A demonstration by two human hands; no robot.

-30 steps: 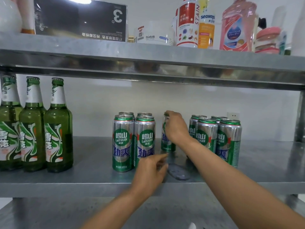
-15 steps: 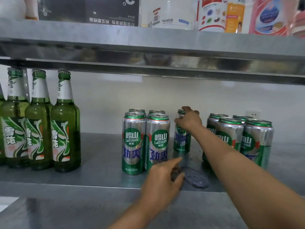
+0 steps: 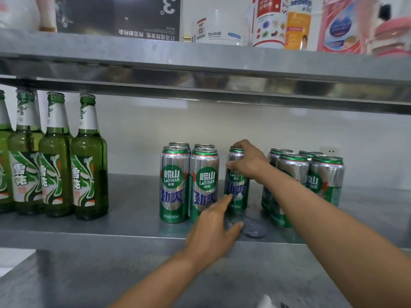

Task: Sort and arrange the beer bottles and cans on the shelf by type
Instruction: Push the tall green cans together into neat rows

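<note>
Several green glass beer bottles (image 3: 89, 165) stand in a row at the left of the steel shelf (image 3: 133, 196). A block of silver-and-green Laoshan cans (image 3: 189, 185) stands at the middle, and another group of cans (image 3: 320, 176) stands to the right. Between the two groups is a single can (image 3: 236, 192). My right hand (image 3: 249, 161) grips that can around its top. My left hand (image 3: 211, 227) reaches in low, fingers spread, index fingertip touching the can's lower side.
An upper steel shelf (image 3: 200, 61) overhangs closely, holding a black box (image 3: 120, 16), a white tub (image 3: 220, 30) and cleaning bottles (image 3: 271, 21). A wet patch (image 3: 253, 227) lies on the shelf below the single can. A lower steel surface (image 3: 111, 276) lies in front.
My right hand has drawn the single can forward from the back of the shelf. My left hand has risen until its index finger touches the can. The camera moved closer.
</note>
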